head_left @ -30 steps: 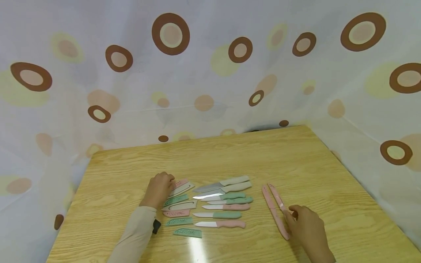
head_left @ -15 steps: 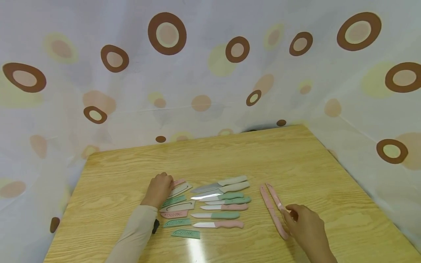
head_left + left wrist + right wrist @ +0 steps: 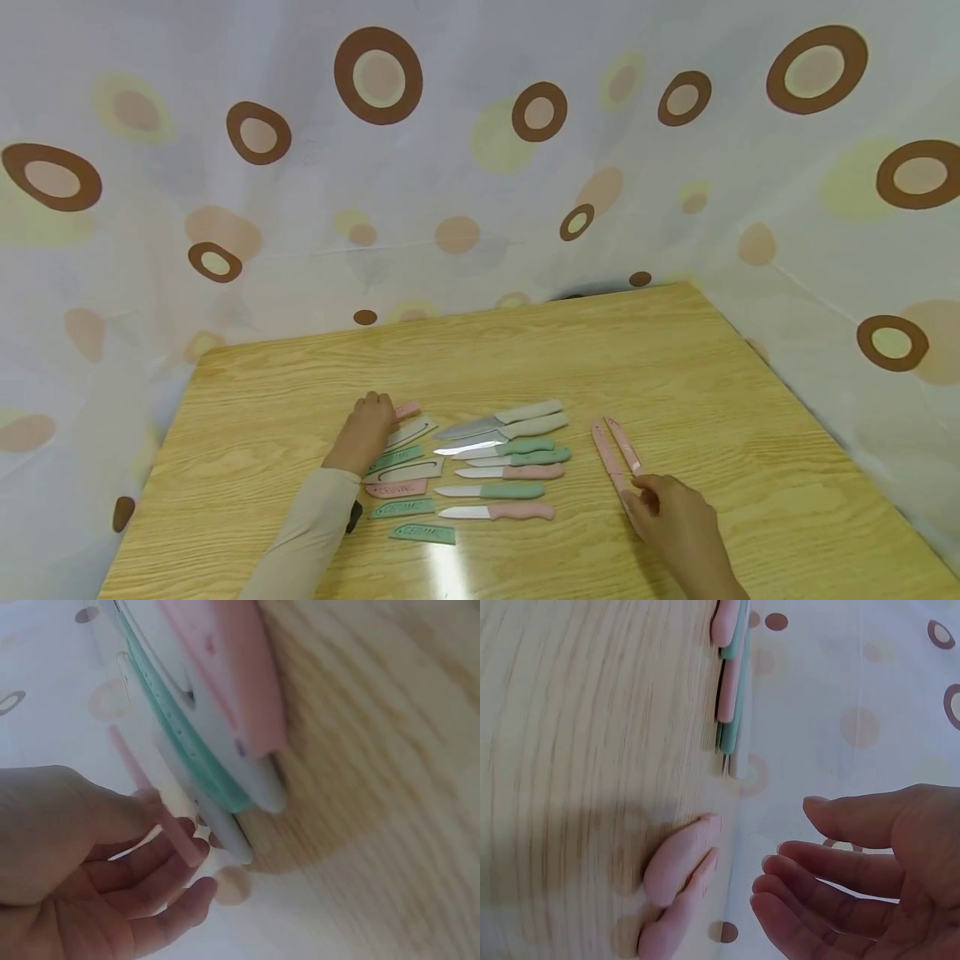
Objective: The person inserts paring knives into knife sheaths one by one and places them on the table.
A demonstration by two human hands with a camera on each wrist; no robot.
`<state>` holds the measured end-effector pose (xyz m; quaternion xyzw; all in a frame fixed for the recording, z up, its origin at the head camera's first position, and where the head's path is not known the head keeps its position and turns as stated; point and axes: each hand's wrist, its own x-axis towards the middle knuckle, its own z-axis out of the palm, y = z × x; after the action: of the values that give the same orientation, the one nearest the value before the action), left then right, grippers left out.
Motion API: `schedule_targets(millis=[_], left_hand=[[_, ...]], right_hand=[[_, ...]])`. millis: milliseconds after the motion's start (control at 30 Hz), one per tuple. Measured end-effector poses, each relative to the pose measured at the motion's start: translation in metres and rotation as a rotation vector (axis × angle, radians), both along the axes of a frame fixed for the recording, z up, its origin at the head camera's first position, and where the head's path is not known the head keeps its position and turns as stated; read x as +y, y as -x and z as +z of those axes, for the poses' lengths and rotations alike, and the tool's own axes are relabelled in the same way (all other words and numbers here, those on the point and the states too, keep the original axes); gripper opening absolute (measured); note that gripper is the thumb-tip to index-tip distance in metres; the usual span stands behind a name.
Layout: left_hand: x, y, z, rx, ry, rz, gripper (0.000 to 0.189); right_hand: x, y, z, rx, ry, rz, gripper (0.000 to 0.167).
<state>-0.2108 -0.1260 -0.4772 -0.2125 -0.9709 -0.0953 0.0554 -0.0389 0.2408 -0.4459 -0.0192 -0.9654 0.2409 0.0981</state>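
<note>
My left hand (image 3: 363,433) pinches a pink knife sheath (image 3: 180,844) between thumb and fingers, at the far end of a column of sheaths. Beside it lie a cream sheath (image 3: 412,432), a green sheath (image 3: 399,457) and several more. At the right, two pink-handled knives in pink sheaths (image 3: 606,446) lie side by side, pointing away from me. My right hand (image 3: 678,512) is over their handles (image 3: 681,859). In the right wrist view its fingers are loosely bent, apart from the handles, with nothing between them.
Several bare-bladed knives lie in a column mid-table, handles to the right: cream (image 3: 528,412), green (image 3: 513,491) and pink (image 3: 521,511). The nearest sheath is green (image 3: 422,533). A spotted cloth (image 3: 457,167) hangs behind and beside the wooden table (image 3: 480,350).
My right hand has shifted left, over the handles of the two pink knives. The pink sheath in my left hand has moved slightly away from the cream one. The view has turned slightly right.
</note>
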Motion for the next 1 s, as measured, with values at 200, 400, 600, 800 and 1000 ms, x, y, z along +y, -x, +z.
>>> schedule_targets(millis=[200,400,600,800,1000], left_hand=[[-0.004,-0.002,0.002,0.122,-0.118,-0.062,0.017],[-0.004,-0.006,0.019,0.219,-0.264,-0.127,0.019],[-0.001,-0.017,0.039,0.241,-0.395,-0.223,0.023],[0.004,-0.028,0.054,0.316,-0.422,-0.298,0.025],[0.005,-0.035,0.06,0.327,-0.447,-0.326,0.026]], right_hand=[[-0.015,0.007,0.0,0.064,-0.029,0.062,0.022],[-0.027,0.021,0.0,0.18,-0.083,0.149,0.021],[-0.045,0.035,0.002,0.221,-0.09,0.221,0.02],[-0.067,0.041,0.007,0.123,-0.04,0.236,0.013],[-0.084,0.042,0.004,0.103,-0.048,0.319,0.012]])
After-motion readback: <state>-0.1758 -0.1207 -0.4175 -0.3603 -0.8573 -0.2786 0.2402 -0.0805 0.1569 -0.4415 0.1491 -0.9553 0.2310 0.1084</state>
